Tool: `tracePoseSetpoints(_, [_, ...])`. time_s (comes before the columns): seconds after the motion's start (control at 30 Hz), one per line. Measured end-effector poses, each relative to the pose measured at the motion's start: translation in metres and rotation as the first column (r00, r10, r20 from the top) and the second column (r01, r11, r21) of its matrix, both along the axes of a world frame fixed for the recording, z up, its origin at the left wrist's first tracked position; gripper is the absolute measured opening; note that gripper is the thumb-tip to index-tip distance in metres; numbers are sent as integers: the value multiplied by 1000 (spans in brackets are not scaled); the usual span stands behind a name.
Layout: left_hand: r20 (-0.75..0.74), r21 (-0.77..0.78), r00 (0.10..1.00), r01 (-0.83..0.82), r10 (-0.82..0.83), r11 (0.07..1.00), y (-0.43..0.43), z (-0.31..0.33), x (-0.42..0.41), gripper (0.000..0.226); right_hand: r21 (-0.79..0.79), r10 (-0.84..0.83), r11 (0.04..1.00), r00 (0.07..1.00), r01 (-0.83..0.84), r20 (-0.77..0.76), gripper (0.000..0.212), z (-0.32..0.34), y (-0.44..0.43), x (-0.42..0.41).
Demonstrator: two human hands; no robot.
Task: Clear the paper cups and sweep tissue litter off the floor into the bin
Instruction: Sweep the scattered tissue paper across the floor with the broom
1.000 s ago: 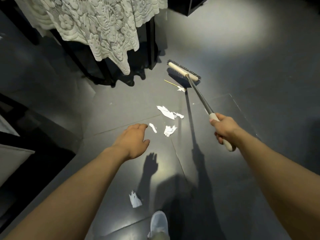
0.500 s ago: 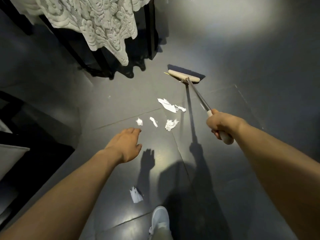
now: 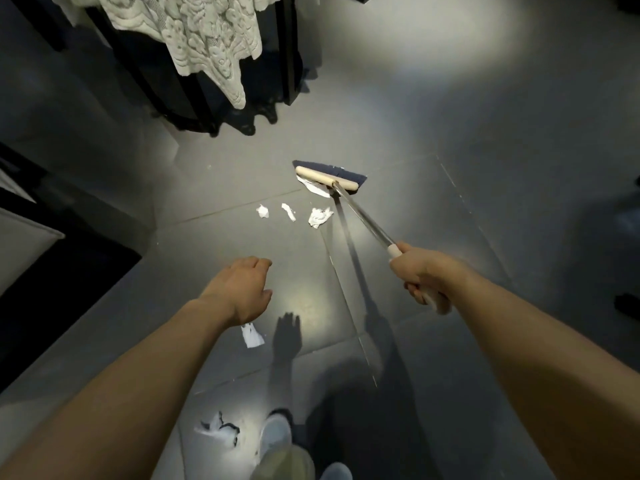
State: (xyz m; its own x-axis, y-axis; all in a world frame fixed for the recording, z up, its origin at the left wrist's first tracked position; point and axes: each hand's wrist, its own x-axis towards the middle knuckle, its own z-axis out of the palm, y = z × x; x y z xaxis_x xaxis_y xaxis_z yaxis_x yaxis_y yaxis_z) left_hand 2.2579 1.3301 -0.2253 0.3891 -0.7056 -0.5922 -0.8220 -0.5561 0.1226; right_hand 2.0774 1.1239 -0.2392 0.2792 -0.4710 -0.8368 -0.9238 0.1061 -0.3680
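My right hand (image 3: 420, 276) grips the pale end of a metal broom handle (image 3: 363, 218). The broom head (image 3: 327, 178), a pale bar with dark bristles, lies on the grey floor with one white tissue piece (image 3: 317, 188) caught against its near side. Three more tissue scraps (image 3: 320, 216) lie in a row just in front of it. Another scrap (image 3: 252, 335) lies under my left wrist, and a crumpled one (image 3: 220, 427) lies by my shoe. My left hand (image 3: 242, 289) hovers over the floor, fingers loosely curled, holding nothing. No cups or bin are in view.
A dark table with a white lace cloth (image 3: 207, 39) stands at the back left, its legs (image 3: 289, 64) near the broom head. Dark furniture (image 3: 52, 258) lines the left side. My shoes (image 3: 275, 434) are at the bottom edge.
The broom head has been drawn toward me, dragging the far tissue piece along to near the other scraps. My left hand's fingers have curled in slightly.
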Motion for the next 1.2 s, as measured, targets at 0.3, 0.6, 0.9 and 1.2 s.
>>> tracePoseSetpoints(0.3, [-4, -26, 999, 52, -52, 998, 3, 6, -17, 57, 9, -68, 998, 998, 68, 12, 42, 20, 9, -11])
tracePoseSetpoints(0.6, [8, -18, 986, 168, -168, 986, -10, 9, 20, 57, -28, -41, 999, 999, 40, -17, 34, 24, 22, 13])
tracePoseSetpoints(0.9, [-10, -6, 969, 247, -247, 969, -29, 5, 47, 53, 18, -156, 987, 988, 157, -12, 38, 17, 27, 37])
tracePoseSetpoints(1.2, [-37, -46, 965, 259, -261, 965, -8, 15, 28, 50, -1, -187, 982, 982, 187, 18, 44, 31, 56, 29])
